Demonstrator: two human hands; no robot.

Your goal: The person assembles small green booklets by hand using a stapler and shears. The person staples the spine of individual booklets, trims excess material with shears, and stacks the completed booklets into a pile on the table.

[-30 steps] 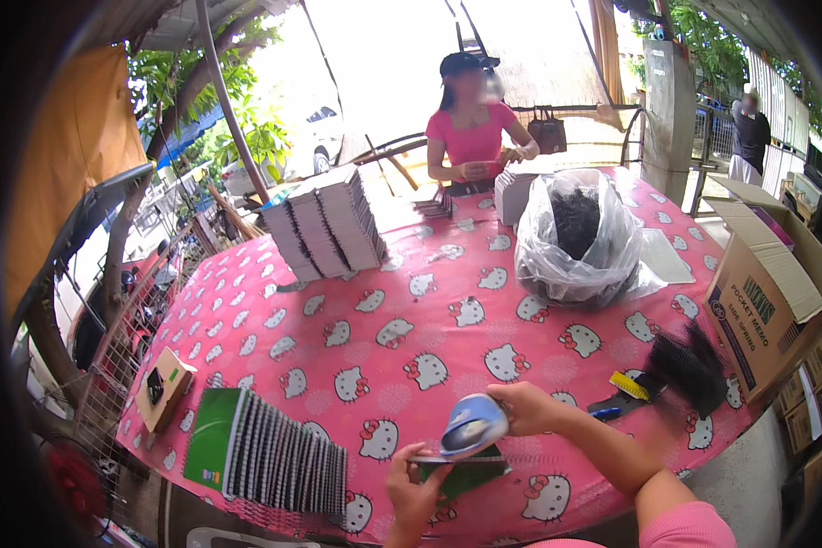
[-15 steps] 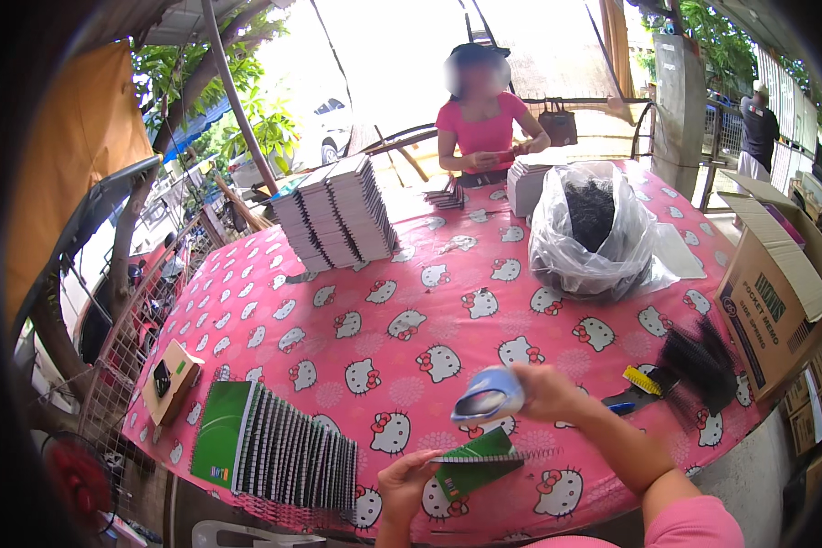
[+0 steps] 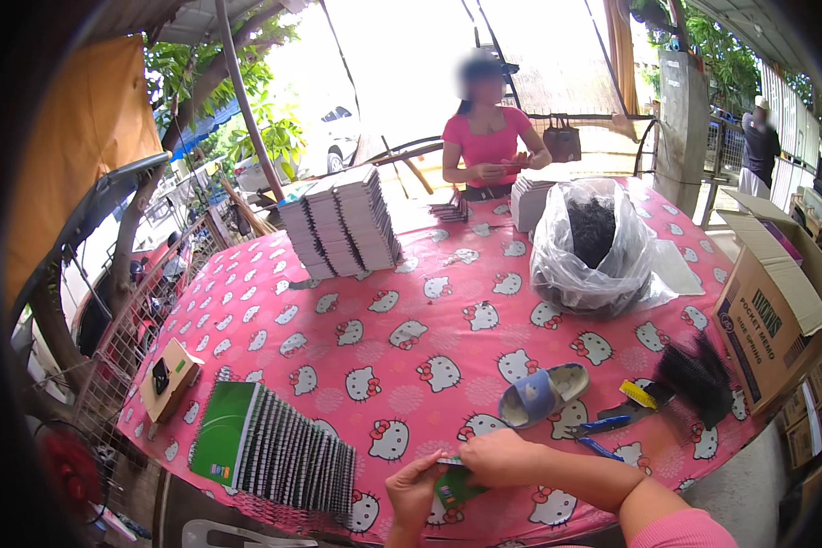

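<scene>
Both hands pinch one small green notebook [image 3: 454, 482] at the near desk [image 3: 429, 301] edge: left hand [image 3: 414, 489] grips its lower corner, right hand [image 3: 498, 457] closes over the top. It looks light, thin and bendable, best held by its edges. Just right of the grip lie a blue tape roll [image 3: 541, 395] and pliers [image 3: 603, 427]; a row of spiral notebooks [image 3: 283, 447] stands to its left, with open cloth beyond.

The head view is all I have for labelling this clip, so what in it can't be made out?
- Small green notebook: mostly covered by the left hand and right hand.
- Black contents of the clear plastic bag: too small to identify.
- Black bundle by the cardboard box: blurred.
- Frame corners: dark fisheye rim.
</scene>
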